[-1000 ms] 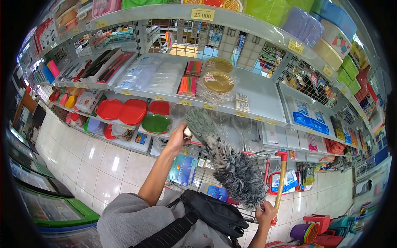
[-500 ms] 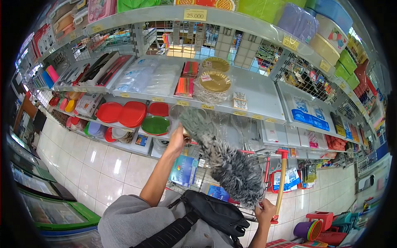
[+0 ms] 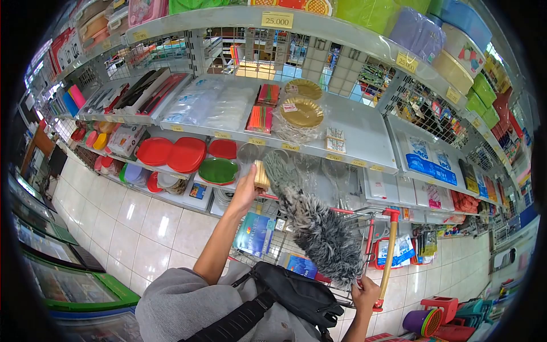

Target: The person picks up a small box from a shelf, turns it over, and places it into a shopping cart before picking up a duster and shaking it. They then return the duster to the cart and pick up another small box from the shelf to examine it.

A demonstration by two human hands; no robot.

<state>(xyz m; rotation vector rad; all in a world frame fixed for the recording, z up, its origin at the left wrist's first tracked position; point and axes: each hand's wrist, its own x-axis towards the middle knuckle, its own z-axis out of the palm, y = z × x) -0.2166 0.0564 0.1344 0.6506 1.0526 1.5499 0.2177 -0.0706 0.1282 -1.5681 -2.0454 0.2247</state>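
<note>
My left hand is closed around a small bundle of pale wooden sticks, raised in front of the lower shelves. In my right hand, the fingers are wrapped round the lower end of a fluffy duster. Its grey and black pile slants up and left, and its greenish-grey tip is beside the stick bundle. A similar-looking small pack lies on the middle shelf, near gold plates in clear wrap.
A shopping cart with a yellow handle stands before me, holding a blue paper pack. Red plates and a green plate sit on a lower shelf. Plastic stools are at lower right, glass-topped freezers at left.
The bundle in my left hand has turned into clearer view. The duster's tip has shifted slightly right and no longer covers it. My right hand stays on the duster.
</note>
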